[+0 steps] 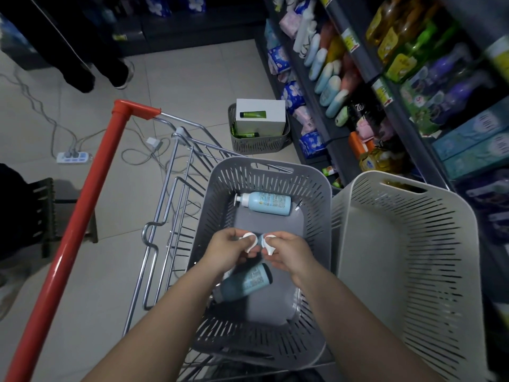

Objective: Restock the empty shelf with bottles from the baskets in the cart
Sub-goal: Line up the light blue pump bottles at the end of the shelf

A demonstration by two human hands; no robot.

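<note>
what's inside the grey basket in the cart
A blue bottle lies on its side; left hand and right hand each grip a pump. A second bottle shows below them, the rest is covered.

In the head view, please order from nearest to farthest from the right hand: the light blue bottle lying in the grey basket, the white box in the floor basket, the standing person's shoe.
From the right hand:
1. light blue bottle, just ahead, in the grey basket.
2. white box, beyond the cart.
3. shoe, far upper left.

Pale tiled floor (192, 78), dimly lit; power strip (73, 157) at nine o'clock, dark stocked shelving (365, 68) at two o'clock.
</note>
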